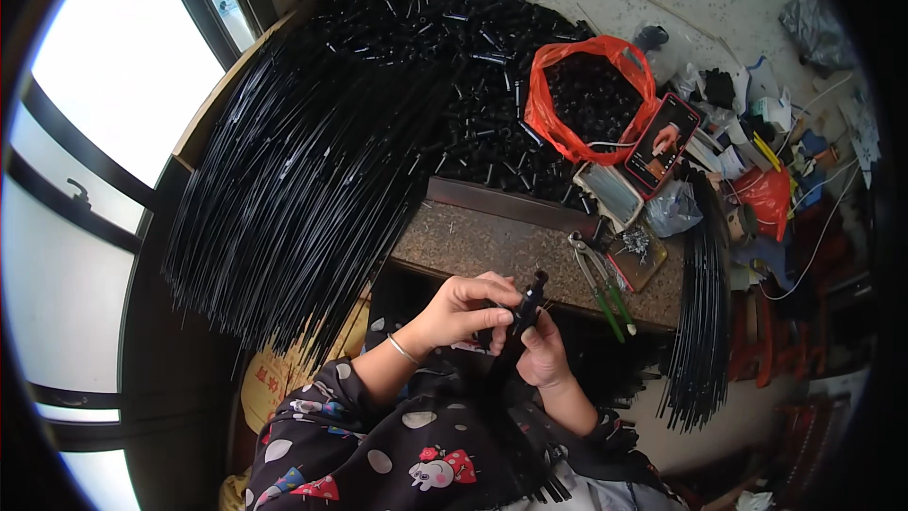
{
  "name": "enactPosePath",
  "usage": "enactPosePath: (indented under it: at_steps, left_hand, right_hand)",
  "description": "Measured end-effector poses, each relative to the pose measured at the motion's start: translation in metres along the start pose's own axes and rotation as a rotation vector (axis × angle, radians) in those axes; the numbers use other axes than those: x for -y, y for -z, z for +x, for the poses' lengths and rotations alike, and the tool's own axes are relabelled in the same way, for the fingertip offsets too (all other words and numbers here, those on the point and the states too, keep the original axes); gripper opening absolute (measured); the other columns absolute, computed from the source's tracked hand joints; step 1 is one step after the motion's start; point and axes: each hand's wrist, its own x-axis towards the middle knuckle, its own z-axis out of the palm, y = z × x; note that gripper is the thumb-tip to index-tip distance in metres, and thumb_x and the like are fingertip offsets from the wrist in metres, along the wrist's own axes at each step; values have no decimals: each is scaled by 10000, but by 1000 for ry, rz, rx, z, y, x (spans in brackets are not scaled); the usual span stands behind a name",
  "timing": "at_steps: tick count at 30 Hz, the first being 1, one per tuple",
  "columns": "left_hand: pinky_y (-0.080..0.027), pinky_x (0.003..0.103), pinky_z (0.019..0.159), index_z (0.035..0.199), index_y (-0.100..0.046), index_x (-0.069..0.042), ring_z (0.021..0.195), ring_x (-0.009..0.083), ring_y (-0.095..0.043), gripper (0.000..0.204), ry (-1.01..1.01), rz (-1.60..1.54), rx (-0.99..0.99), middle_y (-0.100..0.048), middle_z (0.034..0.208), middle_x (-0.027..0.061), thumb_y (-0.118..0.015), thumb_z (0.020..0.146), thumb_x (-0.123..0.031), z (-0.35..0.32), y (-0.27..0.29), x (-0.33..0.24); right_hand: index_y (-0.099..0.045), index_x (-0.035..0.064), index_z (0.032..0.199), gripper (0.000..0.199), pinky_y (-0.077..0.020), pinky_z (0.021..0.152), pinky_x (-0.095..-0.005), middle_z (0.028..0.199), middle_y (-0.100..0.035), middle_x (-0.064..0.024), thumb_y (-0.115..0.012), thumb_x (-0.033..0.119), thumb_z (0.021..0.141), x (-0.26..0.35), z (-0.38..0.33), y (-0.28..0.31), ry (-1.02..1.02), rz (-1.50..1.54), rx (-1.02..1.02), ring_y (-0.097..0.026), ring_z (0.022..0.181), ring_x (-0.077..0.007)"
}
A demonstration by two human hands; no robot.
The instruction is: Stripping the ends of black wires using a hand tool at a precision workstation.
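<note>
In front of my chest, both hands meet at a small black tubular fitting (pixel 532 297), its rounded end pointing up and away from me. My left hand (pixel 470 308) comes from the left, thumb and fingers pinched at the fitting's side. From below, my right hand (pixel 546 352) grips its lower part between thumb and fingers. Dark thin rods (pixel 539 473) hang down over my lap beneath the hands; whether they join the fitting I cannot tell. Just beyond lies the edge of the speckled worktop (pixel 463 239).
A big bundle of black rods (pixel 293 189) overhangs the left side. Black fittings (pixel 416 14) heap behind it. Rightward are a red plastic bag (pixel 539 99) of small black parts, a lit phone (pixel 662 144), green-handled pliers (pixel 601 289), loose screws (pixel 636 244) and another rod bundle (pixel 697 322).
</note>
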Motion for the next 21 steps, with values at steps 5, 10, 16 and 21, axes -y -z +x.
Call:
enactPosePath:
  at_steps: [5,10,16,21]
  left_hand:
    - [-389,475,945,693,-666,-43,808,229,-566,120,-239,-30,339,-628,717,89,-767,633,-64,14,-4,-4]
    - [-388,482,940,759,-665,-17,836,241,-564,122,-311,3,316,-624,774,98,-735,676,-71,16,-9,-1]
    - [-367,514,958,607,-606,-54,724,228,-546,163,-162,-360,502,-582,659,77,-766,633,-69,14,-15,4]
    - [-373,496,956,1036,-563,-44,892,247,-585,399,180,-145,160,-598,891,118,-735,703,-180,10,-15,-5]
  right_hand:
    - [-564,48,1047,285,-469,728,-330,882,-597,-84,-641,185,809,3,-13,1,-12,-68,239,-587,791,-214]
    - [-567,18,1064,299,-469,716,-328,928,-601,-101,-630,143,800,-1,-13,5,12,80,283,-583,807,-214]
    - [-551,-2,1069,257,-455,785,-303,959,-602,-76,-579,44,818,-6,-17,-2,21,-151,458,-584,855,-183]
    - [-537,45,984,161,-440,742,-281,881,-577,-54,-580,49,829,4,-17,-18,140,40,90,-560,804,-137]
